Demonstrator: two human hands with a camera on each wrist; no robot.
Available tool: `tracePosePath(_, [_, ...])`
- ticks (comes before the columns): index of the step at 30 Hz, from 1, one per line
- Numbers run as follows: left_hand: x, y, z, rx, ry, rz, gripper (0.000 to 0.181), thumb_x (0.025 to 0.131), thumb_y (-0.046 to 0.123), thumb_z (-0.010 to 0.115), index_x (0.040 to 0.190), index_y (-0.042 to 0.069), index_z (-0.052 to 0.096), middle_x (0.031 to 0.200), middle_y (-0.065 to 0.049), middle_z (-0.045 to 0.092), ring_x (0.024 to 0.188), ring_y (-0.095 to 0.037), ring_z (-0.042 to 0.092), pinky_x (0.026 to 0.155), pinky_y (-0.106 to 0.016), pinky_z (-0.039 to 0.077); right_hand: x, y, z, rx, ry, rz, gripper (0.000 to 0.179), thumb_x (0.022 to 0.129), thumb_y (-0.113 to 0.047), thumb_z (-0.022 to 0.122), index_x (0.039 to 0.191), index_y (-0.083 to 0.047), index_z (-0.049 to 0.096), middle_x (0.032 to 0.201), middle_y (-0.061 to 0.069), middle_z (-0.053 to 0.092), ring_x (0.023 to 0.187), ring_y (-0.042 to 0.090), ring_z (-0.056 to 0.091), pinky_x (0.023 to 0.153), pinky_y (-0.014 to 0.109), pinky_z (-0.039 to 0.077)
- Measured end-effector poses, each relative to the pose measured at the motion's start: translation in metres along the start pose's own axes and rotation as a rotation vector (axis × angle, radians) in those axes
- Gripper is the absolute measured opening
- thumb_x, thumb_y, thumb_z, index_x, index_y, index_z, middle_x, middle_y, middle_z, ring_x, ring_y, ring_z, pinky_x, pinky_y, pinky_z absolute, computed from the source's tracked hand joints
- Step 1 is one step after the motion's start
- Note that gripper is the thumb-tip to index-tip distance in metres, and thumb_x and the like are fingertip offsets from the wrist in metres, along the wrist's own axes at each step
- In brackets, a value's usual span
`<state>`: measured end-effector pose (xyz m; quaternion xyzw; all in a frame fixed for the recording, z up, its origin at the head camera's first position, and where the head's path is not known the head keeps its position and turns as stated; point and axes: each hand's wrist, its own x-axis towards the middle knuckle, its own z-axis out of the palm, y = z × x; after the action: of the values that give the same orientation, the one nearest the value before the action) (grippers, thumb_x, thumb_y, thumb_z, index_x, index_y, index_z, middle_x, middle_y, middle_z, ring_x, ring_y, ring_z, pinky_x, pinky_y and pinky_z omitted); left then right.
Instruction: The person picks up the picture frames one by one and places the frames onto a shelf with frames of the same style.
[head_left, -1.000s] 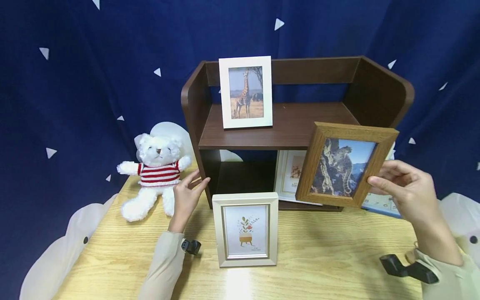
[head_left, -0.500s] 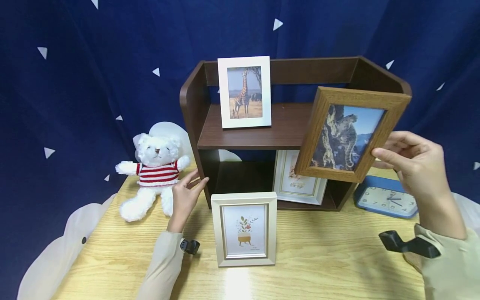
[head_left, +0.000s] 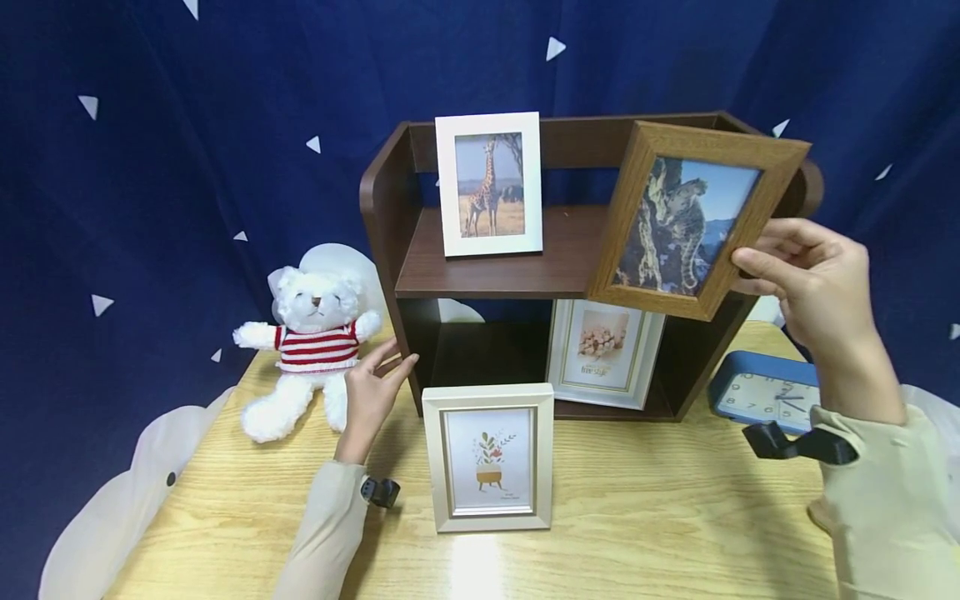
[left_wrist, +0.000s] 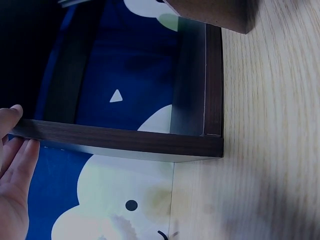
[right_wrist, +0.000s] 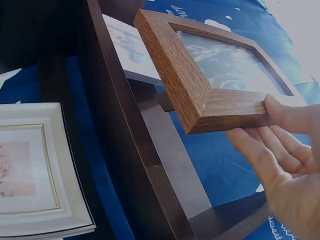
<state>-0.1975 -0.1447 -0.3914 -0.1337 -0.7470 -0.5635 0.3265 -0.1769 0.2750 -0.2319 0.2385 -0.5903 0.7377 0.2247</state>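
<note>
My right hand (head_left: 817, 283) pinches the right side of a brown wooden picture frame (head_left: 622, 225) holding a leopard photo. It is tilted in front of the right part of the dark brown shelf's upper level. In the right wrist view, the thumb lies on the front of the wooden frame (right_wrist: 235, 107) and the other fingers are behind it. My left hand (head_left: 371, 400) grips the left side panel of the shelf (head_left: 480, 275) low down. The left wrist view has its thumb and fingers on either side of the panel edge (left_wrist: 115, 137).
A white giraffe frame (head_left: 450, 192) stands on the upper shelf at left. A white-and-gold frame (head_left: 558, 358) leans in the lower compartment. A cream plant-picture frame (head_left: 517, 523) stands in front on the table. A white teddy bear (head_left: 315, 342) sits left, a blue clock (head_left: 757, 400) right.
My right hand has raised the wooden picture frame from in front of the lower compartment to the upper level, uncovering the white-and-gold frame and the clock. The left hand stays put.
</note>
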Motion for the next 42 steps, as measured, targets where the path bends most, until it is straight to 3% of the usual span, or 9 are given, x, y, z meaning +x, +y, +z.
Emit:
tracePosePath(10, [-0.001,0.000,-0.001,0.006,-0.006,-0.002,0.032,0.076,-0.012,0.072,0.104,-0.022,0.061,0.094,-0.036,0.064,0.082,-0.048,0.065,0.073,-0.052,0.057,0.022,0.009,0.011,-0.073,0.121,0.046,0.019,0.078,0.012,0.070,0.094,0.004,0.071,0.073,0.006,0.070,0.065,0.012,0.069,0.055,0.023,0.058])
tracePosePath(17, [-0.002,0.000,-0.001,-0.003,-0.007,-0.003,0.031,0.076,-0.012,0.072,0.104,-0.022,0.061,0.093,-0.036,0.065,0.082,-0.048,0.065,0.073,-0.051,0.057,0.028,0.022,0.018,-0.055,0.214,0.116,0.018,0.075,0.011,0.073,0.089,-0.002,0.073,0.071,0.004,0.070,0.061,0.010,0.069,0.051,0.022,0.058])
tracePosePath(22, [-0.002,0.000,-0.001,0.000,-0.005,-0.003,0.032,0.075,-0.013,0.072,0.103,-0.022,0.061,0.093,-0.036,0.064,0.082,-0.048,0.065,0.073,-0.052,0.057,0.033,0.026,0.020,-0.108,0.267,0.147,0.018,0.077,0.009,0.073,0.088,-0.006,0.073,0.071,0.001,0.070,0.060,0.008,0.068,0.050,0.020,0.057])
tracePosePath(28, [-0.002,0.001,-0.001,-0.017,-0.008,-0.030,0.032,0.076,-0.014,0.071,0.104,-0.022,0.060,0.094,-0.036,0.064,0.084,-0.048,0.065,0.075,-0.050,0.057,0.039,0.030,0.025,-0.151,0.291,0.180,0.019,0.077,0.006,0.074,0.086,-0.011,0.074,0.070,-0.003,0.069,0.058,0.005,0.066,0.049,0.017,0.056])
tracePosePath(33, [-0.002,-0.001,0.000,-0.001,0.002,-0.016,0.031,0.075,-0.014,0.071,0.103,-0.023,0.060,0.093,-0.037,0.064,0.083,-0.049,0.065,0.075,-0.049,0.057,0.044,0.032,0.028,-0.184,0.285,0.198,0.020,0.076,0.004,0.076,0.086,-0.013,0.073,0.070,-0.004,0.068,0.056,0.004,0.066,0.049,0.016,0.056])
tracePosePath(42, [0.000,-0.033,0.003,-0.038,0.019,-0.025,0.034,0.076,-0.009,0.074,0.106,-0.018,0.063,0.096,-0.032,0.066,0.085,-0.044,0.066,0.076,-0.027,0.059,0.051,0.035,0.025,-0.258,0.309,0.227,0.020,0.082,0.005,0.069,0.093,-0.011,0.072,0.071,-0.007,0.067,0.062,0.000,0.064,0.052,0.012,0.054])
